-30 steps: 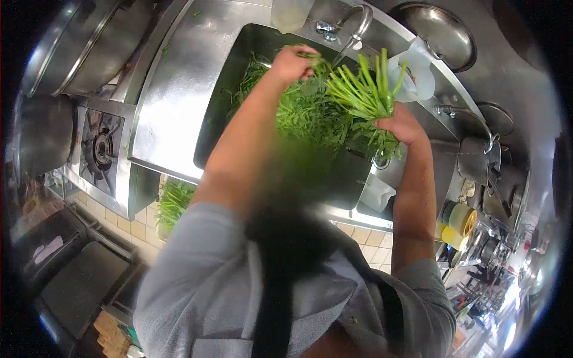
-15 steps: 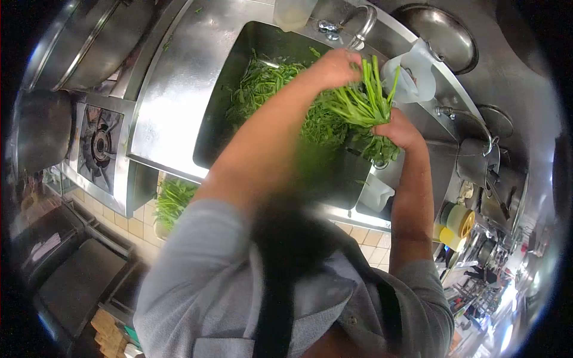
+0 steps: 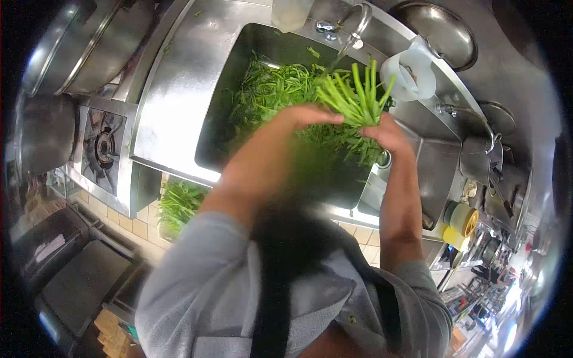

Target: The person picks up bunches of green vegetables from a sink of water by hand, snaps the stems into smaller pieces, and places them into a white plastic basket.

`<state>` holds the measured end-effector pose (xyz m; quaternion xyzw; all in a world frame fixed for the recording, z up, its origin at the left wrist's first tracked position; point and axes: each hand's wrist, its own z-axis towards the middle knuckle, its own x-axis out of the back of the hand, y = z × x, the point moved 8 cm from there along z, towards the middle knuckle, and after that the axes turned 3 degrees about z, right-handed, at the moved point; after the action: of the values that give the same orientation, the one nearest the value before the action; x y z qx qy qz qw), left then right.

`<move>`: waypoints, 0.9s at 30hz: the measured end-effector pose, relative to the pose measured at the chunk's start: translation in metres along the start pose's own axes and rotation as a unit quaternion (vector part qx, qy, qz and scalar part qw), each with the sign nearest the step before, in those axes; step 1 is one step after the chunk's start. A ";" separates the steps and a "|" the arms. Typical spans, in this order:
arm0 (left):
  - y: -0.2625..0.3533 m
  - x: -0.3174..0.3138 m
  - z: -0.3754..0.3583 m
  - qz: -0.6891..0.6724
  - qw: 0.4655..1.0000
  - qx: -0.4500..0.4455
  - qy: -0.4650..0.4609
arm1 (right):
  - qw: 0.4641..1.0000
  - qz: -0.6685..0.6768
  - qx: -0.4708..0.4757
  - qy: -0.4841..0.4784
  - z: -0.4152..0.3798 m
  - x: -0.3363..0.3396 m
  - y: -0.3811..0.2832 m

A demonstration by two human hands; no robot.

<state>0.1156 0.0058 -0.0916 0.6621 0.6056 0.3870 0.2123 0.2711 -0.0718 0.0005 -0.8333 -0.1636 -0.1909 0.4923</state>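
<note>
A bunch of leafy greens [image 3: 358, 101] with thick pale-green stems is held up over the sink [image 3: 209, 128], its cut ends toward the faucet. My right hand [image 3: 387, 133] grips it from the right, fingers wrapped around the lower stems. From the left, my left hand [image 3: 313, 114] is closed against the same bunch, though its fingers are partly hidden. Below and left of the bunch, loose greens [image 3: 271, 89] fill much of the basin. Water seems to run from the faucet [image 3: 361, 24] behind the stems.
A translucent white container [image 3: 409, 74] stands right of the faucet, and another plastic container [image 3: 290, 15] at the back edge. A gas burner [image 3: 102, 146] is left of the metal drainboard [image 3: 170, 113]. More greens [image 3: 179, 206] sit low in front of the counter.
My left hand has come down from the stem ends to the left side of the bunch. My right hand and the bunch have shifted slightly left.
</note>
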 end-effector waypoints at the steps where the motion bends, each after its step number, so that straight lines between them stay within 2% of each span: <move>1: 0.027 0.013 -0.015 -0.211 0.975 -0.062 0.029 | 0.999 -0.004 0.026 -0.033 0.010 -0.010 0.011; 2: 0.043 0.024 -0.023 -0.411 0.902 -0.121 0.057 | 0.999 -0.005 0.026 -0.034 0.015 -0.014 0.012; 3: 0.043 0.022 -0.010 -0.412 0.901 -0.121 0.058 | 0.998 -0.013 0.015 -0.057 0.019 -0.024 0.012; 5: 0.050 0.039 0.015 -0.550 0.794 -0.250 0.074 | 0.997 -0.019 0.007 -0.071 0.029 -0.037 0.014; 6: 0.053 0.041 0.015 -0.549 0.794 -0.250 0.075 | 0.997 -0.019 0.008 -0.072 0.031 -0.039 0.004; 8: 0.068 0.050 0.006 -0.602 0.752 -0.264 0.059 | 0.986 -0.130 -0.044 -0.095 0.036 -0.041 -0.009; 10: 0.071 0.060 -0.005 -0.592 0.759 -0.262 0.069 | 0.989 -0.103 -0.016 -0.106 0.045 -0.039 -0.014; 12: 0.061 0.073 -0.013 -0.576 0.770 -0.246 0.122 | 0.990 -0.076 0.012 -0.119 0.046 -0.041 -0.021; 14: 0.056 0.082 -0.021 -0.566 0.771 -0.257 0.138 | 0.993 -0.046 0.084 -0.075 0.047 -0.029 -0.043; 16: 0.046 0.094 -0.033 -0.527 0.790 -0.231 0.210 | 0.993 -0.039 0.077 -0.086 0.051 -0.027 -0.051; 18: 0.037 0.096 -0.025 -0.525 0.784 -0.254 0.213 | 0.994 0.084 0.072 0.021 0.060 -0.013 -0.062; 19: 0.035 0.099 -0.026 -0.507 0.788 -0.256 0.236 | 0.994 0.015 0.090 0.065 0.061 -0.013 -0.081; 20: 0.033 0.101 -0.027 -0.489 0.792 -0.258 0.259 | 0.994 0.014 0.091 0.064 0.067 -0.019 -0.086; 22: 0.029 0.102 -0.033 -0.473 0.791 -0.263 0.286 | 0.983 -0.118 0.032 0.140 0.082 -0.019 -0.084; 23: 0.026 0.103 -0.038 -0.457 0.789 -0.266 0.312 | 0.984 -0.057 0.051 0.160 0.088 -0.024 -0.082; 24: 0.022 0.103 -0.042 -0.457 0.788 -0.266 0.314 | 0.984 -0.057 0.053 0.159 0.097 -0.029 -0.077; 27: -0.004 0.101 -0.057 -0.480 0.772 -0.266 0.322 | 0.958 0.149 0.146 0.195 0.107 -0.029 -0.086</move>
<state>0.0657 0.0936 -0.0344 0.0397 0.7504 0.5710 0.3306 0.2233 0.0602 0.0046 -0.7139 0.0354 -0.2484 0.6538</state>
